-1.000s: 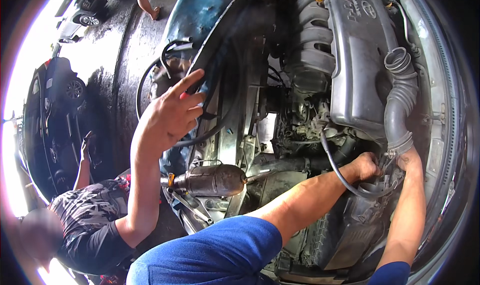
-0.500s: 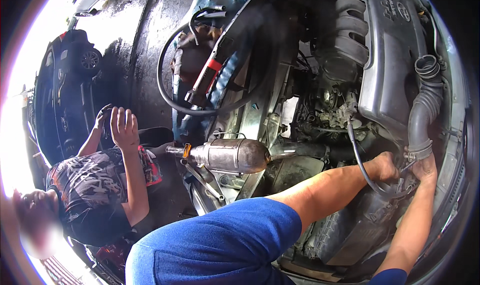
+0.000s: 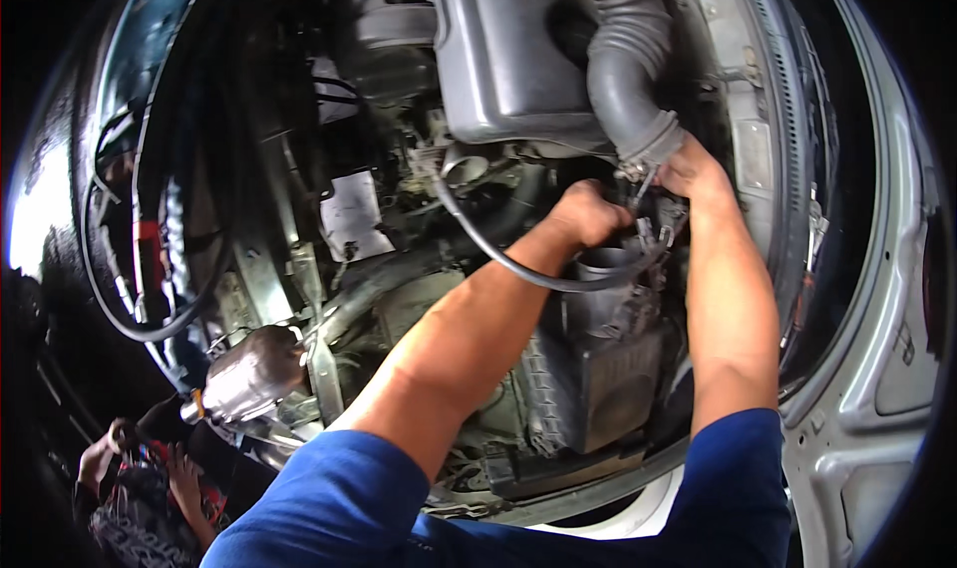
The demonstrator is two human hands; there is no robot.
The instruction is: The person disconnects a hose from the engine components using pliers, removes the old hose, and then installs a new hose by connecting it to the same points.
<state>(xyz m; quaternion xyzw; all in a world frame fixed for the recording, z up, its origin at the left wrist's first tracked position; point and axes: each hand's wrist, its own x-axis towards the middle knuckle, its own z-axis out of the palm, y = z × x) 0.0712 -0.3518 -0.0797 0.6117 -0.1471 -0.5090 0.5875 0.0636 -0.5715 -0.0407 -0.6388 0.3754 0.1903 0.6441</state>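
Note:
A corrugated grey air intake hose (image 3: pixel 628 90) hangs over the engine bay, a metal hose clamp (image 3: pixel 653 142) around its lower end. My right hand (image 3: pixel 696 172) is closed at that end, its fingertips hidden behind the hose. Just left of it, my left hand (image 3: pixel 590 215) is curled into a fist. A thin metal rod (image 3: pixel 646 186) shows between the fist and the clamp; whether the fist grips it is unclear. Under my hands lies the round opening of a black air filter box (image 3: pixel 608 369). A thin grey rubber hose (image 3: pixel 508 259) loops across, near my left wrist.
A grey plastic engine cover (image 3: pixel 513 60) lies ahead. To the left are a metal canister (image 3: pixel 254 374) and a black cable loop (image 3: pixel 159 329) on the fender. Another person's hand (image 3: pixel 184 483) shows at lower left. An open panel (image 3: pixel 867 369) stands at the right.
My view has swung to the right, so the engine bay sits further left in it. Both hands stay by the hose's clamped end. The other person is now lower and partly out of view.

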